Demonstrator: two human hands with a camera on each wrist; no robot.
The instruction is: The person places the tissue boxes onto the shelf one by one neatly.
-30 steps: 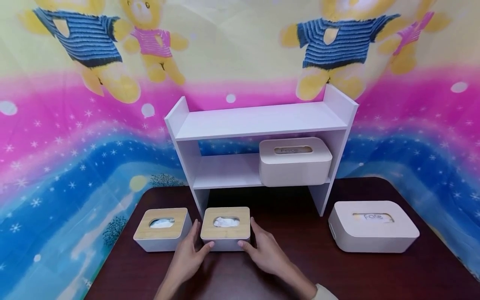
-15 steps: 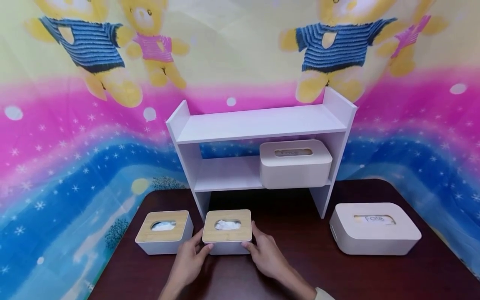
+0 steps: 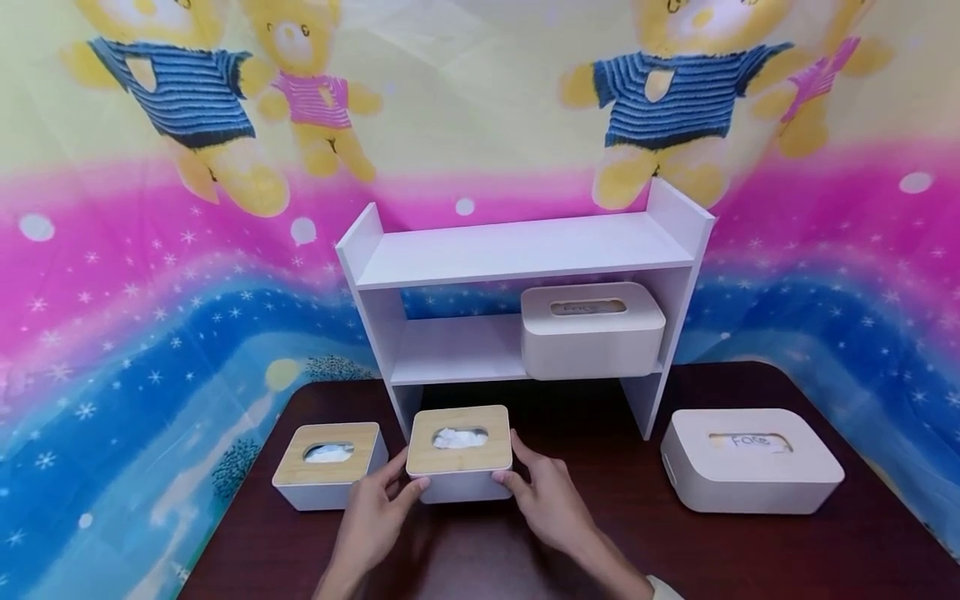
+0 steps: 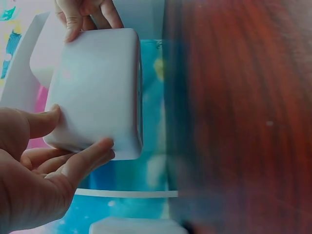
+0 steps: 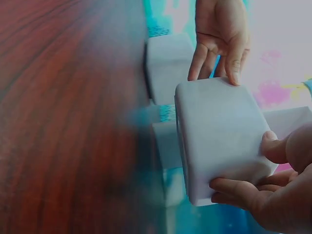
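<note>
A small white tissue box (image 3: 467, 487) with a wooden lid and white tissue in its oval slot is held between both hands, slightly raised and tilted. My left hand (image 3: 372, 514) grips its left end, thumb on the front face and fingers at the side. On the right end my right hand (image 3: 553, 502) grips likewise. The left wrist view shows the box's plain white face (image 4: 97, 90) above the table, with fingers reaching along its edge. A matching wooden-lidded tissue box (image 3: 330, 457) stands just left of my left hand.
Behind the held box stands a white two-tier shelf (image 3: 525, 250). A larger white tissue box (image 3: 592, 350) sits on the right of its middle board. Another large white tissue box (image 3: 752, 467) rests at the right of the dark table (image 3: 600, 475). A bear-printed cloth hangs behind.
Both hands have closed more firmly on the middle tissue box and lifted it a little off the table, tilting it. The other boxes have stayed put; the head view shifted slightly.
</note>
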